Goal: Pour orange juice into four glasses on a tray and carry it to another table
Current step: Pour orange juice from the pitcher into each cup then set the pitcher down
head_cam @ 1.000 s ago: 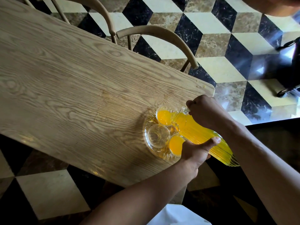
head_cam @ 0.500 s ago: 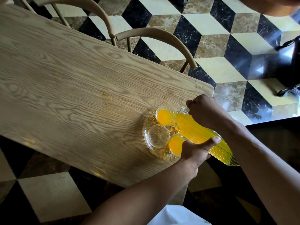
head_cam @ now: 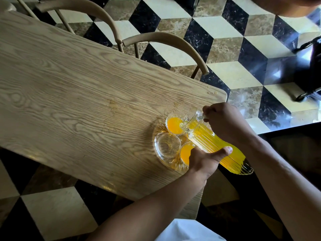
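Two curved wooden chair backs [head_cam: 166,40] stand along the far edge of the long pale wood-grain counter [head_cam: 73,94], over a floor of black, cream and brown cube-pattern tiles [head_cam: 225,32]. Near the counter's right-hand corner sits the round clear pressed-glass tray [head_cam: 157,153], and above it, tipped steeply, is the tall ribbed clear-glass pitcher of orange juice [head_cam: 217,145], its spout low over the far glass of orange juice [head_cam: 173,126].

That pitcher looks heavy with liquid, stiff, and slick on its ribs; it is best held as it is now, by the handle with a second support under the belly. The right hand [head_cam: 224,122] has its grip curled tight around the handle at the top. The left hand [head_cam: 203,160] has its grip wrapped on the lower body, thumb laid across the ribs, so the pitcher lies between both hands and touches each.

On the tray, the near glass of juice [head_cam: 185,152] sits just beside the left hand, partly hidden by it, and the empty clear tumbler [head_cam: 166,145] stands on the left side. A fourth glass cannot be made out; the pitcher may cover it. These glasses are small, fragile and easily tipped, so the loaded tray will want lifting level by opposite rims. A few drops [head_cam: 212,92] lie near the counter's corner.
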A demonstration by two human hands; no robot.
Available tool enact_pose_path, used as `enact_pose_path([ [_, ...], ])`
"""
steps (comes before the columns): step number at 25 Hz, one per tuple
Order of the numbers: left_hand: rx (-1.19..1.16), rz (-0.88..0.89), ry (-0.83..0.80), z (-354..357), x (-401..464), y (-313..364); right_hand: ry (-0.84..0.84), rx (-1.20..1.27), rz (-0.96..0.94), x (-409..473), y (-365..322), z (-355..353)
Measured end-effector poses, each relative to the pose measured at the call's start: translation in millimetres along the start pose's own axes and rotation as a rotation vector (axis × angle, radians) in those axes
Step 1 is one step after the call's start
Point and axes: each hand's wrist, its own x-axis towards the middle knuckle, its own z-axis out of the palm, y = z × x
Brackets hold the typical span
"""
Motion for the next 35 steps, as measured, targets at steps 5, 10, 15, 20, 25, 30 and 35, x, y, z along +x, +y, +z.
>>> enact_pose_path([
  [5, 0.059, 0.019, 0.037, -2, -12, -5, -0.012, 0.084, 0.001, -18, 0, -4],
  [10, 0.098, 0.04, 0.059, -4, -21, -21, -0.02, 0.042, -0.002, -31, -1, 4],
  [15, -0.018, 0.004, 0.019, -6, -31, -29, -0.073, -0.082, -0.064, -41, -1, 16],
  [20, -0.125, -0.022, 0.036, -8, -36, -40, -0.122, -0.117, -0.037, -43, 0, 31],
  [25, -0.166, -0.104, 0.021, -9, -27, -62, -0.125, -0.089, 0.003, -46, 4, 43],
  [30, -0.279, -0.158, -0.056, -10, -27, -69, -0.147, -0.124, 0.036, -46, 6, 51],
  [35, -0.299, -0.195, -0.076, -7, -27, -79, -0.19, -0.279, -0.011, -46, 10, 55],
])
